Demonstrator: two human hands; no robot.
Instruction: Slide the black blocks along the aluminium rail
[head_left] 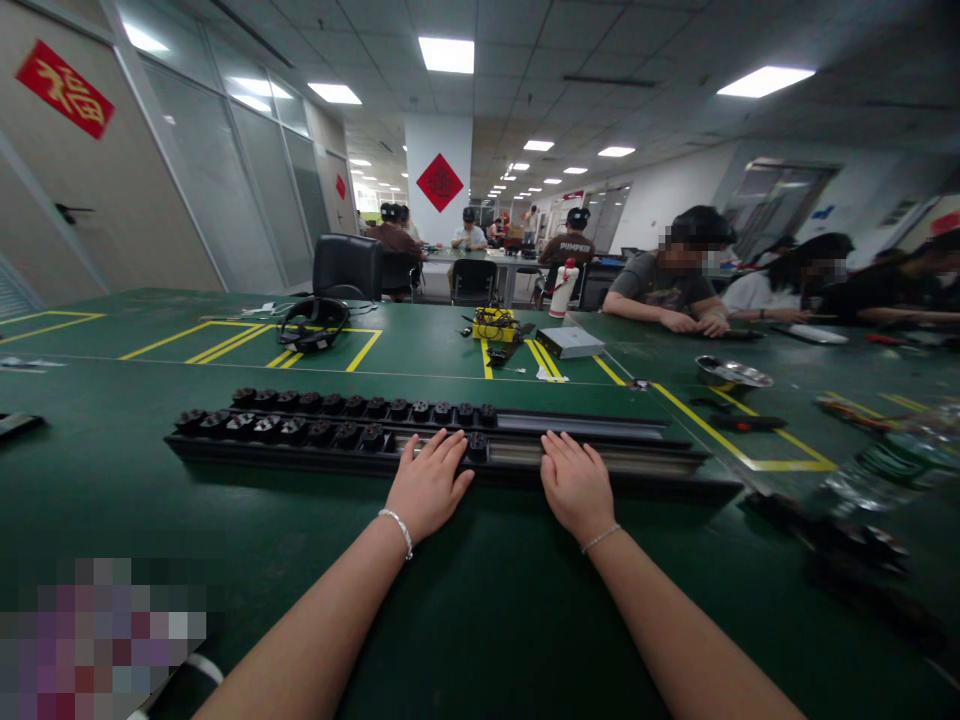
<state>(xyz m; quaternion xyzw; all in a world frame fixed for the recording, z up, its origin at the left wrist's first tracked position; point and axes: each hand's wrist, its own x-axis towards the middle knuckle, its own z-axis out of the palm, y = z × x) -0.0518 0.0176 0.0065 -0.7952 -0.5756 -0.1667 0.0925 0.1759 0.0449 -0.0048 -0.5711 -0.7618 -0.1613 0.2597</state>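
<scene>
A long black rail tray [600,455] lies across the green table [480,600] in front of me. Its left half carries two rows of several small black round parts [337,415]; its right half shows bare channels. My left hand [427,488] lies flat with fingers stretched out, fingertips touching the tray's near edge beside the last black part. My right hand [576,485] lies flat too, fingers together and extended onto the tray's near rail. Neither hand holds anything.
Headphones [313,325], a yellow device [495,324], a white box [571,342] and a metal bowl [732,373] sit further back. More black parts [855,545] and a plastic bottle [892,465] lie at the right. Other people sit at the right and far tables.
</scene>
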